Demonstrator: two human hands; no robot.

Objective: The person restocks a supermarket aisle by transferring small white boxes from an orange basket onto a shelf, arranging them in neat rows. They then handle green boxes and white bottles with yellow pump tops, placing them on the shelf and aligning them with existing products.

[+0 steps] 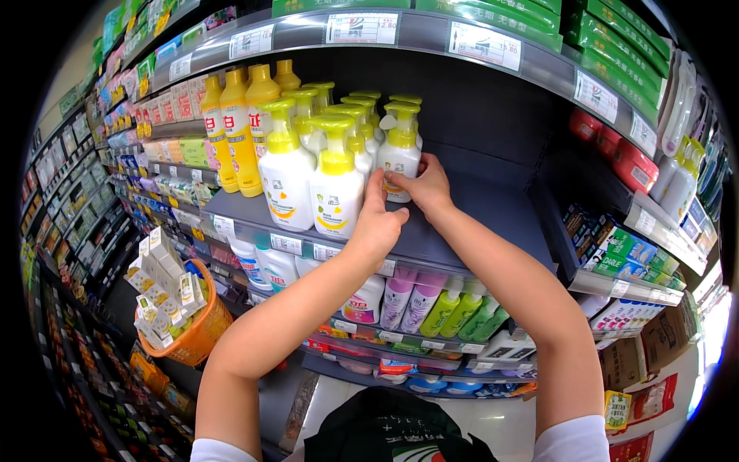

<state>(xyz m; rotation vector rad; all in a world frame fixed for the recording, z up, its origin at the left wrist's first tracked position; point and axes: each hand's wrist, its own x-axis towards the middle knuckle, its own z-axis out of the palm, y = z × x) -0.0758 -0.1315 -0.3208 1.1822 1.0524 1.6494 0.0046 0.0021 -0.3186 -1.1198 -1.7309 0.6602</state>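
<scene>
On a dark shelf, a white pump bottle point(398, 161) with a yellow-green pump head stands upright between my two hands. My right hand point(430, 187) grips its right side, the thumb across the lower front. At its left side is my left hand point(378, 222), fingers against the bottle; part of this contact is hidden. Just left of that hand stands a matching front pump bottle point(336, 199), with another pump bottle point(287, 187) beside it. Several more of the same kind are packed behind. Yellow bottles point(235, 133) with yellow caps stand further left.
Above runs a shelf edge point(424, 37) with price labels, under green boxes point(491, 14). A lower shelf holds detergent bottles point(364, 300) and purple bottles point(407, 300). At left, an orange basket point(211, 317) contains white cartons point(167, 283). Toothpaste boxes point(629, 254) sit on the right.
</scene>
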